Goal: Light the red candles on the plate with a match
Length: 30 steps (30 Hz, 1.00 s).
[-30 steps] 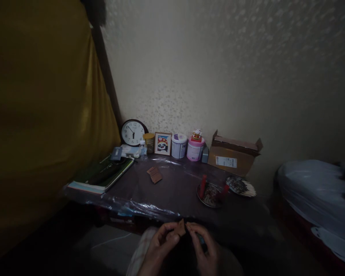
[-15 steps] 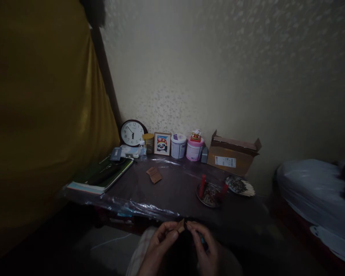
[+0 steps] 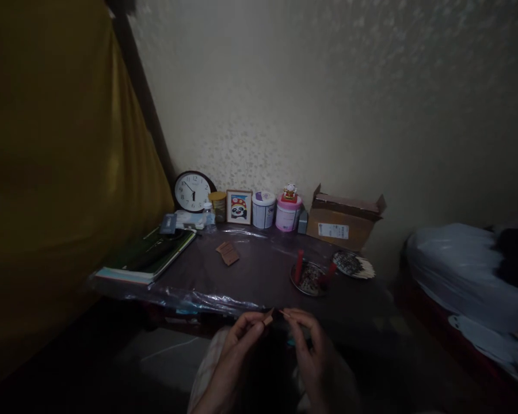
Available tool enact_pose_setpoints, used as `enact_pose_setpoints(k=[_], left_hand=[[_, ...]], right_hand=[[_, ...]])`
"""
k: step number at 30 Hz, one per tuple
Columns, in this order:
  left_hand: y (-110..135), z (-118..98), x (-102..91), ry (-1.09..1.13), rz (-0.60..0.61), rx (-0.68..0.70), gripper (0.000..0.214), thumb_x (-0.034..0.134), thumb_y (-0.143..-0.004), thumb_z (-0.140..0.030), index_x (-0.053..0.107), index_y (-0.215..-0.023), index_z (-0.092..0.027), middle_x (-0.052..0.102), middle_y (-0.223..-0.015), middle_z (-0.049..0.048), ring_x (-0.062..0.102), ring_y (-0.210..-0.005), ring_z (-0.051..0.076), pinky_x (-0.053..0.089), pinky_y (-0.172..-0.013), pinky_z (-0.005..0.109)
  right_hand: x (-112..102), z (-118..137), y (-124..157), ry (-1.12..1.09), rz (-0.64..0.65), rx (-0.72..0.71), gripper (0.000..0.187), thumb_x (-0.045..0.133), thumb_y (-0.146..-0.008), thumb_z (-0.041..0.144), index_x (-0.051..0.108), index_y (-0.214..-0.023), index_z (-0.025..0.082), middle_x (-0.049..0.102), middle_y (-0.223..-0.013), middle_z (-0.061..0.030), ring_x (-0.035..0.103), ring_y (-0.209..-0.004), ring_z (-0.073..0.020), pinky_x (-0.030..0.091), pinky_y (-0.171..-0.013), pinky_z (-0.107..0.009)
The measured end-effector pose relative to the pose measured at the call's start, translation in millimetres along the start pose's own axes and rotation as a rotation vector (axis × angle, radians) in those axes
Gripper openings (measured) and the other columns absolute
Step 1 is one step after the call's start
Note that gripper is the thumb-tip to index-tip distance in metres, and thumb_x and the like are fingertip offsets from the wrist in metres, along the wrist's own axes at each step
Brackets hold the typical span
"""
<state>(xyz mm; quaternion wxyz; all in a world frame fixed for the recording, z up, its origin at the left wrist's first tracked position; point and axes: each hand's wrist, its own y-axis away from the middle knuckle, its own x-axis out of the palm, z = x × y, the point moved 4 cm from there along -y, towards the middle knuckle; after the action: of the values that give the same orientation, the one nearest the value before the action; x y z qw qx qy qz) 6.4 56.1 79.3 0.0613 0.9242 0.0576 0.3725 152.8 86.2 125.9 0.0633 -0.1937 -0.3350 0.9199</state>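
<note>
Dim table edge | brown scrap — pinched between both hands, left, right

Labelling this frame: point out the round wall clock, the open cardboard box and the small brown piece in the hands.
Round white-faced wall clock (image 3: 192, 191), head view, dial centre.
Open brown cardboard box (image 3: 341, 225), head view, front wall.
Small brown piece (image 3: 268, 319), head view, its visible face.

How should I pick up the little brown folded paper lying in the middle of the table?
Pinch the small brown folded paper piece by its near edge, coming from the front. It lies flat on the dark plastic-covered table, apart from other things, so that edge looks open.
</note>
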Motion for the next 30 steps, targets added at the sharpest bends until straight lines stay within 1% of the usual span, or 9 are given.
enact_pose_setpoints(k=[3, 6, 10, 14, 17, 20, 24, 26, 30], left_hand=[[-1.5, -0.5, 2.7, 0.01, 0.001, 0.01, 0.01, 0.066, -0.083, -0.027, 0.069, -0.092, -0.022, 0.074, -0.084, 0.0006, 0.067, -0.082, 0.017, 0.048, -0.079, 0.027], [-1.4, -0.9, 4.1, 0.014, -0.001, 0.015, 0.009, 0.067, -0.083, -0.026, 0.07, -0.09, -0.022, 0.074, -0.087, 0.0001, 0.067, -0.087, 0.017, 0.047, -0.083, 0.026], [1.4, -2.4, 7.5, 0.033, -0.006, 0.002, 0.008, 0.066, -0.084, -0.026, 0.069, -0.091, -0.022, 0.076, -0.085, -0.0004, 0.068, -0.085, 0.018, 0.047, -0.081, 0.027], [2.6, -4.7, 13.8, 0.054, -0.005, -0.006, 0.009, 0.064, -0.086, -0.027, 0.068, -0.091, -0.023, 0.077, -0.09, 0.0015, 0.07, -0.088, 0.02, 0.048, -0.083, 0.031], [1.4, -6.0, 15.9, 0.054, -0.016, 0.009, 0.008, 0.066, -0.084, -0.026, 0.068, -0.092, -0.022, 0.076, -0.087, -0.0001, 0.069, -0.084, 0.017, 0.048, -0.082, 0.029], [0.6, -6.9, 16.1, 0.045, -0.01, 0.03, 0.01, 0.068, -0.082, -0.024, 0.069, -0.092, -0.021, 0.075, -0.086, 0.0004, 0.069, -0.085, 0.017, 0.047, -0.084, 0.028], [1.1, -7.2, 15.5, 0.048, -0.019, 0.024, 0.011, 0.07, -0.081, -0.026, 0.069, -0.091, -0.02, 0.078, -0.091, 0.0036, 0.07, -0.092, 0.02, 0.048, -0.088, 0.03], [1.0, -7.5, 15.5, 0.051, -0.044, 0.023, 0.013, 0.071, -0.079, -0.027, 0.069, -0.09, -0.02, 0.078, -0.091, 0.0039, 0.071, -0.091, 0.021, 0.049, -0.088, 0.031], [-0.6, -6.4, 16.8, 0.027, -0.08, 0.001, 0.015, 0.075, -0.075, -0.026, 0.069, -0.087, -0.02, 0.078, -0.088, 0.0032, 0.072, -0.088, 0.021, 0.05, -0.079, 0.029]], right_hand=[[5.7, -1.7, 4.7, 0.02, -0.02, -0.06, 0.024, 0.048, -0.095, 0.035, 0.07, -0.09, 0.026, 0.078, -0.085, -0.0026, 0.076, -0.079, -0.0158, 0.061, -0.075, -0.024], [12.3, -4.7, 6.1, 0.024, -0.012, -0.116, 0.019, 0.05, -0.095, 0.029, 0.069, -0.091, 0.026, 0.078, -0.087, -0.0018, 0.075, -0.081, -0.0146, 0.06, -0.076, -0.023], [2.2, -3.8, 2.3, 0.048, -0.017, -0.142, 0.016, 0.053, -0.095, 0.026, 0.069, -0.093, 0.024, 0.077, -0.089, -0.0021, 0.074, -0.085, -0.0137, 0.059, -0.078, -0.021], [-15.7, -5.2, 7.8, 0.145, 0.061, -0.106, 0.021, 0.052, -0.095, 0.032, 0.071, -0.102, 0.025, 0.077, -0.099, -0.0052, 0.074, -0.091, -0.0178, 0.061, -0.075, -0.025], [-7.3, -18.8, 13.0, 0.161, 0.163, -0.135, 0.021, 0.055, -0.094, 0.032, 0.073, -0.103, 0.027, 0.077, -0.102, -0.0054, 0.073, -0.093, -0.0189, 0.06, -0.077, -0.027], [8.8, -43.7, 7.8, 0.12, 0.06, -0.173, 0.024, 0.052, -0.095, 0.034, 0.074, -0.089, 0.026, 0.078, -0.087, -0.003, 0.074, -0.082, -0.018, 0.059, -0.079, -0.03], [15.6, -67.6, -3.9, 0.124, -0.1, -0.1, 0.026, 0.05, -0.096, 0.031, 0.07, -0.086, 0.018, 0.077, -0.08, -0.0069, 0.074, -0.075, -0.0185, 0.06, -0.07, -0.029], [11.7, -63.4, -5.5, 0.108, -0.132, -0.087, 0.022, 0.053, -0.095, 0.031, 0.07, -0.086, 0.019, 0.077, -0.082, -0.0056, 0.074, -0.077, -0.0174, 0.059, -0.072, -0.027], [5.3, -37.1, -1.7, -0.001, -0.119, -0.076, 0.012, 0.058, -0.092, 0.027, 0.068, -0.087, 0.023, 0.077, -0.083, -0.0016, 0.074, -0.078, -0.0143, 0.058, -0.075, -0.022]])
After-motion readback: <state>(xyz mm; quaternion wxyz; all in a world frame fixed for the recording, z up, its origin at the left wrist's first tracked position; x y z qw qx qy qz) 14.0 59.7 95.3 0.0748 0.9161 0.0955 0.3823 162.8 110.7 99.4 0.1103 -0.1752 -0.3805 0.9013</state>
